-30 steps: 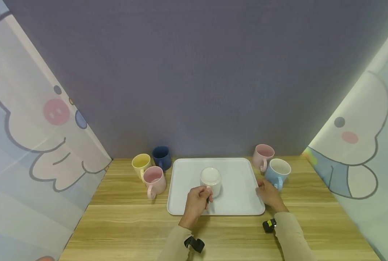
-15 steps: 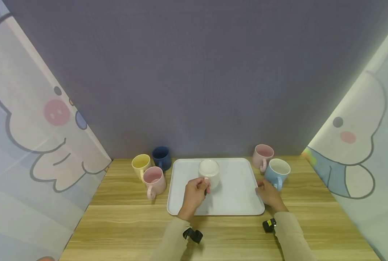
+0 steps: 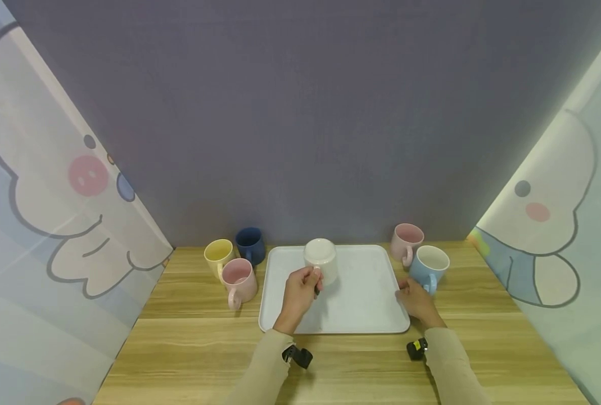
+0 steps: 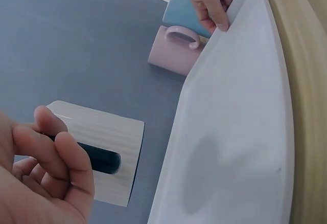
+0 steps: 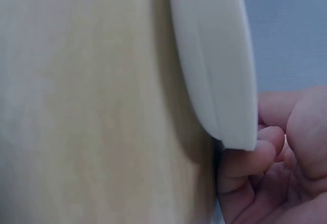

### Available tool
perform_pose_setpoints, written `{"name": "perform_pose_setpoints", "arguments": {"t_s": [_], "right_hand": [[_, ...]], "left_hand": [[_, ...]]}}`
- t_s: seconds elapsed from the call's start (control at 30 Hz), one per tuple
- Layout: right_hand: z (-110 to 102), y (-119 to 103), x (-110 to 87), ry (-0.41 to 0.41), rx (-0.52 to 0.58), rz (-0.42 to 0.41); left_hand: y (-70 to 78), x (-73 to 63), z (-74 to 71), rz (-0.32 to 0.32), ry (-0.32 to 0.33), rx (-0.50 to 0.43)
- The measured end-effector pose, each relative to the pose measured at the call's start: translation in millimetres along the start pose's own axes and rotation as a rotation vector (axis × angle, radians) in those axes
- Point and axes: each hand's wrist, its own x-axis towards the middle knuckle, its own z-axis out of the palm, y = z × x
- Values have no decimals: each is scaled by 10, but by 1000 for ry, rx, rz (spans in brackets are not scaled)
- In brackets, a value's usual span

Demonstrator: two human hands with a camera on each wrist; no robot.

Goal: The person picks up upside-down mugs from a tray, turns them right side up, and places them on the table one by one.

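Observation:
Upside down over the white tray (image 3: pixel 363 306) hangs a white mug (image 3: pixel 321 257), its base facing up. My left hand (image 3: pixel 297 293) pinches its handle; in the left wrist view the handle (image 4: pixel 104 158) has a dark face, and the mug's rim is dark-edged. A shadow on the tray shows the mug apart from it. At the tray's right edge my right hand (image 3: pixel 418 302) grips the rim, fingers curled beneath it in the right wrist view, where the tray corner (image 5: pixel 225 81) is seen close up. A light blue mug (image 3: pixel 430 265) stands right beside that hand.
A pink mug (image 3: pixel 407 242) stands behind the blue one. Left of the tray are a yellow mug (image 3: pixel 220 254), a navy mug (image 3: pixel 250 243) and another pink mug (image 3: pixel 239 279). A grey wall (image 3: pixel 320 124) rises behind the wooden table (image 3: pixel 194 349).
My left hand has carried the upside-down white mug away from me and slightly left over the tray. The right hand has stayed at the tray's edge.

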Motion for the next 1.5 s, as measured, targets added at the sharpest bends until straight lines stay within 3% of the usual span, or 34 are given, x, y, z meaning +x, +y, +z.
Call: {"name": "perform_pose_setpoints", "arguments": {"t_s": [0.33, 0.5, 0.7, 1.03, 1.5], "right_hand": [[5, 7, 12, 6, -4, -3], [-13, -7, 8, 3, -3, 4], [-14, -2, 9, 4, -1, -1], [-8, 12, 17, 12, -3, -9], [-7, 14, 12, 5, 16, 8]], "left_hand": [[50, 23, 0, 6, 4, -55], [68, 21, -19, -7, -39, -128], [62, 25, -51, -65, -117, -312], [39, 17, -72, -142, -174, -609], [10, 22, -36, -253, -148, -1011]]}}
